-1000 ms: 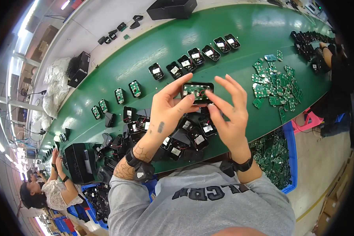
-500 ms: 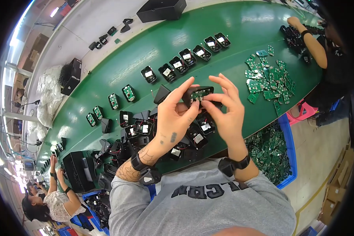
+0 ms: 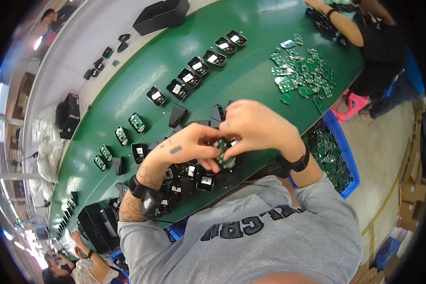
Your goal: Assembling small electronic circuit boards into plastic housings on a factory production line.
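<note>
A green circuit board (image 3: 226,159) is held in front of me, close above the table's near side. My left hand (image 3: 191,143) has its thumb and fingers closed on the board's left edge. From above right, my right hand (image 3: 258,127) bends over it, thumb and fingertips pressed to its right side. Fingers cover much of the board, and I cannot make out whether a black housing lies behind it. Directly beneath and left of my hands are jumbled open black housings (image 3: 206,181) with white-labelled parts and wires inside.
Open black housings (image 3: 189,76) form a slanting row across the green table (image 3: 251,80). Several at the left hold green boards (image 3: 137,122). Loose circuit boards (image 3: 300,73) lie heaped at the right. A blue bin (image 3: 351,182) of boards stands below. Co-workers sit at both ends.
Both hands have come lower and nearer my body. The right hand has turned over, its back now upward, and the board is tilted more toward me. The whole view has shifted.
</note>
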Available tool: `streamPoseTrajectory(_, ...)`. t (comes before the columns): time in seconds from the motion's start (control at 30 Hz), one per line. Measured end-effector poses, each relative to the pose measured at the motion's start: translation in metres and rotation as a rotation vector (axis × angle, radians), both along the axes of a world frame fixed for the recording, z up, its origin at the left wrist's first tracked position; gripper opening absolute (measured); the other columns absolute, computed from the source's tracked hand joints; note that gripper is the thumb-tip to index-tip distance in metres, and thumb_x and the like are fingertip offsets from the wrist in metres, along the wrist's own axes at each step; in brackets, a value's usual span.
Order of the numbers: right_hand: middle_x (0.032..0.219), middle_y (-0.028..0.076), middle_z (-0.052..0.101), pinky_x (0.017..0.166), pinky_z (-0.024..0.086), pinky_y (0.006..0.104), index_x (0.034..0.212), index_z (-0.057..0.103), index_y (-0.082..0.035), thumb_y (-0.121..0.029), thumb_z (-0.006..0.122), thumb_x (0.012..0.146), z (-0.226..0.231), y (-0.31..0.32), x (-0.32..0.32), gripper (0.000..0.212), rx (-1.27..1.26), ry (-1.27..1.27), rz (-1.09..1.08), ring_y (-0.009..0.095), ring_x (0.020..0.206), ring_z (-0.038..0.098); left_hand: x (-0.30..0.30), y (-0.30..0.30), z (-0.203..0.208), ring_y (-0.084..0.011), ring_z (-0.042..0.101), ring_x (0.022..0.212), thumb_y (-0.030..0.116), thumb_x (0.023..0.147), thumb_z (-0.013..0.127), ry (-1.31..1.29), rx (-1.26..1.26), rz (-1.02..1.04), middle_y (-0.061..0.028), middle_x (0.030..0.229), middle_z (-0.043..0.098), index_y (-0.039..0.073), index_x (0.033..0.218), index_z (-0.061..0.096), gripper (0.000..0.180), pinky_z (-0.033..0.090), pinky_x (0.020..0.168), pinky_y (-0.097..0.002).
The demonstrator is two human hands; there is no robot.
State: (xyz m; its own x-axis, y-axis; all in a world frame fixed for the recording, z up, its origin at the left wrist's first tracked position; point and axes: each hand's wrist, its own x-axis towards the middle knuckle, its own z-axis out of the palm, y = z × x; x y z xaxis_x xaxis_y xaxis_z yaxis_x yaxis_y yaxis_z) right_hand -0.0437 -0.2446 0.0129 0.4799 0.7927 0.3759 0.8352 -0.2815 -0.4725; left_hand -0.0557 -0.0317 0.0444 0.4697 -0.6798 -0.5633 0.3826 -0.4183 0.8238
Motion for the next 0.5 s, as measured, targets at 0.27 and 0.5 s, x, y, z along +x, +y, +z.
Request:
streamPoseTrajectory(0.27, 0.080, 0.008, 0.065, 0.071, 0.050, 0.0333, 0.076, 0.065, -0.005, -0.019, 0.074, 0.077, -0.057, -0.020, -0.010, 0.017, 0.458, -0.237, -0.546, 0.025, 0.077, 0.063, 0.000, 0.021, 0.011, -0.0171, 0.069, 0.071, 0.002, 0.087, 0.060, 0.055, -0.009, -0.309, -0.0146, 0.109, 0.061, -0.003, 0.123, 0.053, 0.037, 0.059, 0.063, -0.0273)
streamPoseTrajectory(0.5, 0.126, 0.013, 0.057, 0.099, 0.040, 0.0360, 0.124, 0.058, -0.004, -0.010, 0.062, 0.086, -0.116, -0.143, 0.034, 0.038, -0.094, -0.179, -0.933, 0.030, 0.116, 0.052, 0.086, 0.192, -0.014, -0.0399, 0.058, 0.087, 0.007, 0.078, 0.061, -1.326, 0.714, 0.357, -0.0224, 0.094, 0.060, -0.001, 0.112, 0.061, 0.035, 0.046, 0.082, -0.0449)
